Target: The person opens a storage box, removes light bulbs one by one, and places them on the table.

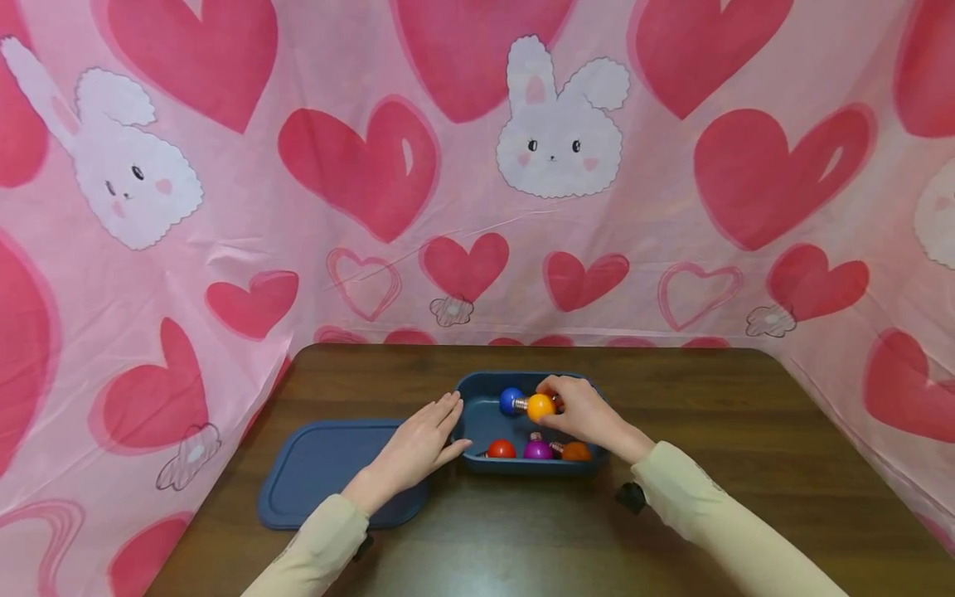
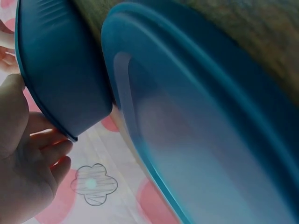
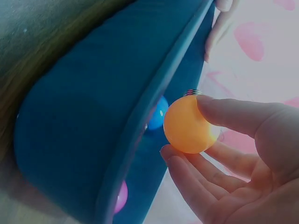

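Observation:
A dark blue rectangular container point(image 1: 477, 419) stands on the table with small coloured light bulbs inside. My right hand point(image 1: 589, 412) pinches a yellow-orange bulb point(image 3: 189, 123) between thumb and fingers over the container, its metal screw base pointing left in the head view. Just behind that base is a blue bulb point(image 1: 511, 401). Along the near wall lie a red bulb point(image 1: 502, 448), a purple bulb point(image 1: 537, 448) with its base up, and an orange bulb point(image 1: 576, 451). My left hand point(image 1: 418, 444) touches the container's left rim with extended fingers, thumb near the front corner.
A flat blue lid point(image 1: 321, 464) lies on the wooden table point(image 1: 716, 414) left of the container, partly under my left forearm. Behind the table hangs a pink cloth point(image 1: 462, 207) with hearts and rabbits.

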`<action>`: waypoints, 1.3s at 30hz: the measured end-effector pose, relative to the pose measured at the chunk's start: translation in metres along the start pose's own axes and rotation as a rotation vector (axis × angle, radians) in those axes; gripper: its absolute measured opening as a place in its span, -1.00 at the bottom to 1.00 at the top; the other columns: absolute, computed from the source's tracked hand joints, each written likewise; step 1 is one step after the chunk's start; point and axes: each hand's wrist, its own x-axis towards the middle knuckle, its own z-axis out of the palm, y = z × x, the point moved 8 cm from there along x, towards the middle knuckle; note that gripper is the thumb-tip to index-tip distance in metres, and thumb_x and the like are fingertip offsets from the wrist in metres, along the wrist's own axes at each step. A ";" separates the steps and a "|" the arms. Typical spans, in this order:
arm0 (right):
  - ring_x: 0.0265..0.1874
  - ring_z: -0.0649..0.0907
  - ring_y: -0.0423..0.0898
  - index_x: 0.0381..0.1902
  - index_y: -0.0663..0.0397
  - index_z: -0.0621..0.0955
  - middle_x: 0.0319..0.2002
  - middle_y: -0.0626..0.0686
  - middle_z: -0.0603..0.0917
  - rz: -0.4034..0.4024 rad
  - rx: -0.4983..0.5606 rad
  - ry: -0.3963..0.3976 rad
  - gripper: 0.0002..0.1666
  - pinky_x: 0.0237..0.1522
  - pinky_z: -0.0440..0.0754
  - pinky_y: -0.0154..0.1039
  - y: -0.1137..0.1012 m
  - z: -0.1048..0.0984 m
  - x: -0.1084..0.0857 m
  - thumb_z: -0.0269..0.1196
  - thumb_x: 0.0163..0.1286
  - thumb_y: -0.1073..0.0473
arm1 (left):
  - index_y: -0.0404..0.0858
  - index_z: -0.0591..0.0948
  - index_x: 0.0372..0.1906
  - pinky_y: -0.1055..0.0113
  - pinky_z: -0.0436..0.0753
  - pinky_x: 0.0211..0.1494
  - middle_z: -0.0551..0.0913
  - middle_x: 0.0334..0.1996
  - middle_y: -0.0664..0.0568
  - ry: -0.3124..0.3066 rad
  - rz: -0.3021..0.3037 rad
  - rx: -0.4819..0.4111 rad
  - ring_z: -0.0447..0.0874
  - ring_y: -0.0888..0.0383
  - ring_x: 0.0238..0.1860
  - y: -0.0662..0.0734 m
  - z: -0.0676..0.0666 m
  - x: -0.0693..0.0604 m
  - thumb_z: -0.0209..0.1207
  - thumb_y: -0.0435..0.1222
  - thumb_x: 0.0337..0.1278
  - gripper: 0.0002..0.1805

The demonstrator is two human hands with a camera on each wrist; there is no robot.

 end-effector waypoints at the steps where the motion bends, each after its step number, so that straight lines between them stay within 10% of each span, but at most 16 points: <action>1: -0.31 0.56 0.00 -0.15 0.19 0.56 -0.29 0.03 0.60 -0.009 0.001 0.006 -0.59 -0.22 0.61 -0.15 0.001 -0.002 -0.001 0.42 0.03 0.23 | -0.39 0.35 0.26 0.15 0.24 0.27 0.33 0.25 -0.18 0.001 -0.001 0.000 0.23 -0.01 0.29 0.000 0.000 0.000 0.08 0.02 0.20 -0.32; 39: -0.32 0.64 0.04 -0.10 0.27 0.55 -0.24 0.16 0.63 0.088 0.031 0.211 -0.55 -0.22 0.62 -0.04 0.067 -0.072 -0.053 0.40 0.07 0.18 | -0.39 0.34 0.27 0.13 0.27 0.25 0.32 0.26 -0.19 0.013 -0.004 -0.011 0.23 -0.01 0.28 -0.001 0.002 0.000 0.11 -0.02 0.19 -0.32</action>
